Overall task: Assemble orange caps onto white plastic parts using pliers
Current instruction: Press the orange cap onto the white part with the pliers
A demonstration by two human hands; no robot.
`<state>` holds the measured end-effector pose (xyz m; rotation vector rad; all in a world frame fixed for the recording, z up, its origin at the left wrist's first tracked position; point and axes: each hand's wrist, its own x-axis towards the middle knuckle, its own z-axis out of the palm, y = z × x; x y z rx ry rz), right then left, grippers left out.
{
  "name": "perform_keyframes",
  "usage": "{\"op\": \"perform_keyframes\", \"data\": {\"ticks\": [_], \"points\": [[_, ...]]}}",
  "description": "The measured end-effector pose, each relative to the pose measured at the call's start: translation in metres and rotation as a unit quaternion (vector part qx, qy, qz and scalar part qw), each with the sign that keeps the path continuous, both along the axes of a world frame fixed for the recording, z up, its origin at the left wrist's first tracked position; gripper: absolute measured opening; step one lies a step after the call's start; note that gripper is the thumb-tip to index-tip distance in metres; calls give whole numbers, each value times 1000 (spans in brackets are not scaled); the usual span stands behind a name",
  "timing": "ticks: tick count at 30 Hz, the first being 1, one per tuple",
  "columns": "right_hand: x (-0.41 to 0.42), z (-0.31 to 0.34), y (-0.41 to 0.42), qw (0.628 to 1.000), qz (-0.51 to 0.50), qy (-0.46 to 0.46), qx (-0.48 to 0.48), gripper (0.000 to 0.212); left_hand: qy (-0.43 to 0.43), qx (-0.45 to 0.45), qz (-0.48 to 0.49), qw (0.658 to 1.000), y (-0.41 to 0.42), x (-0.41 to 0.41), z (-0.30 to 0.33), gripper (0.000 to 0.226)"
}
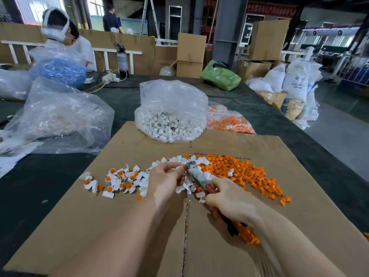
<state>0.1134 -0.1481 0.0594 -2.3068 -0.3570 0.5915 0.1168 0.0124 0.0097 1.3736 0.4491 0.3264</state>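
My right hand (229, 198) grips the red handles of the pliers (198, 176), whose taped jaws point up and left. At the jaw tips my left hand (165, 176) pinches a small white plastic part (178, 167); an orange cap seems to sit on it, mostly hidden by my fingers. Loose orange caps (245, 172) lie in a broad heap on the right of the cardboard sheet (119, 226). Bare white parts (187, 186) are scattered under and between my hands. Finished white parts with orange caps (119, 180) lie in a cluster to the left.
A clear bag of white parts (169, 124) stands at the cardboard's far edge, with a bag of orange caps (229, 122) to its right. A large crumpled plastic bag (58, 118) lies at the left. Another person (65, 37) works at the table's far left. Boxes and sacks stand beyond.
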Motion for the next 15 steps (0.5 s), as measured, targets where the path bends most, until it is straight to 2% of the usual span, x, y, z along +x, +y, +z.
{"op": "perform_keyframes", "data": {"ticks": [5, 8, 10, 13, 15], "points": [[0, -4, -2, 999, -8, -43, -13, 19, -3, -22, 13, 1000, -7, -2, -2, 8], [-1, -8, -5, 997, -45, -8, 54, 29, 0, -39, 24, 999, -8, -2, -2, 8], [2, -12, -9, 993, -86, -29, 71, 35, 1, -37, 26, 999, -8, -4, -3, 7], [16, -22, -18, 980, -153, -124, 25, 40, 13, 11, 3, 1000, -5, -14, -8, 10], [25, -30, -26, 963, -176, -192, -70, 51, 24, 92, -33, 995, -4, -20, -14, 15]]}}
